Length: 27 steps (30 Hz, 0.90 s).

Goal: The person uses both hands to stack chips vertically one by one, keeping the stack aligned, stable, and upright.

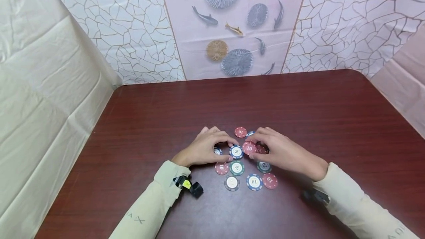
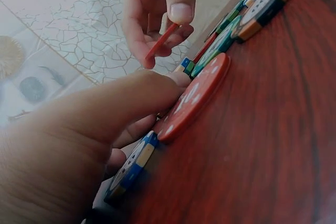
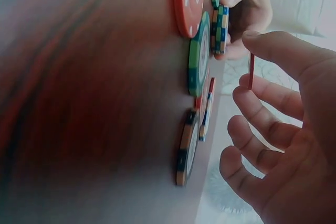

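Near the middle of the table my left hand (image 1: 205,147) pinches a short stack of chips between thumb and fingertips, a blue-and-white poker chip (image 1: 236,152) on top. In the right wrist view the edges of the stack (image 3: 220,30) show several layers. Just to its right, my right hand (image 1: 287,153) holds a red poker chip (image 1: 249,148) by its edges, raised above the table. Another red chip (image 1: 261,149) lies partly covered by the right hand. Under the arch of the left hand, a blue chip (image 1: 217,151) is partly hidden.
Nearer the person lie a green chip (image 1: 237,168), a grey-edged chip (image 1: 232,183), a blue chip (image 1: 254,182) and red chips (image 1: 270,181). A dark-green chip (image 1: 264,166) sits below the right hand. Beyond the hands is a red chip (image 1: 240,132). Patterned cloth (image 1: 132,28) hangs behind the brown table (image 1: 166,110).
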{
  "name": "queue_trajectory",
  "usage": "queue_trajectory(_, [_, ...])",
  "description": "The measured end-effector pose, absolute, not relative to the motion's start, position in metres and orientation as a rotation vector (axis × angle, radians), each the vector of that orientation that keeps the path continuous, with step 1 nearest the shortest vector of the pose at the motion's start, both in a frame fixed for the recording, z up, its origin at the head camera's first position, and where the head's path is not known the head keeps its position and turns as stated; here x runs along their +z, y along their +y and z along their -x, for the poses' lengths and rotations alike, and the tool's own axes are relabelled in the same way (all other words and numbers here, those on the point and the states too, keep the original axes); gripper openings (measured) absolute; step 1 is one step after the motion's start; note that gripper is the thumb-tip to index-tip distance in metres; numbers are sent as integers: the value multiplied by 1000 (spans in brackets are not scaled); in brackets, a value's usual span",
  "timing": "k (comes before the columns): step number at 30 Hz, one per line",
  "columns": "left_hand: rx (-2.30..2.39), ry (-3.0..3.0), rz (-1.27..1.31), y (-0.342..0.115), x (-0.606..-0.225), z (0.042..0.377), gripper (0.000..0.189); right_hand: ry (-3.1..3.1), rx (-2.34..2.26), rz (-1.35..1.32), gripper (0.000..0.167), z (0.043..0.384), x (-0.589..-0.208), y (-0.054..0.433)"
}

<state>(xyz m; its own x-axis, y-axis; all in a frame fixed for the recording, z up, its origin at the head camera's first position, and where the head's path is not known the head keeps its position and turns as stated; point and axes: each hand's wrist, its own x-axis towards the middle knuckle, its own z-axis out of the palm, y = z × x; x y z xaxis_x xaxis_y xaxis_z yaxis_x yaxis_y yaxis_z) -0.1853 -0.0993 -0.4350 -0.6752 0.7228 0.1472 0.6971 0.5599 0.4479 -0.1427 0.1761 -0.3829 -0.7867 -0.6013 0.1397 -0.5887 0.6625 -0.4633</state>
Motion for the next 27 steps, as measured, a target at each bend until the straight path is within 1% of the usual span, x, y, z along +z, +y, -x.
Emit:
queue_trajectory(7, [727, 2740, -1246, -99, -436, 186, 41, 2803, -734, 1055, 42, 148, -387, 166])
queue_trajectory(20, [756, 2731, -1177, -99, -435, 185, 41, 2794, -716, 1094, 36, 150, -387, 151])
queue_trajectory(27, [802, 2729, -1163, -100, -435, 186, 40, 2813, -719, 1082, 38, 151, -389, 146])
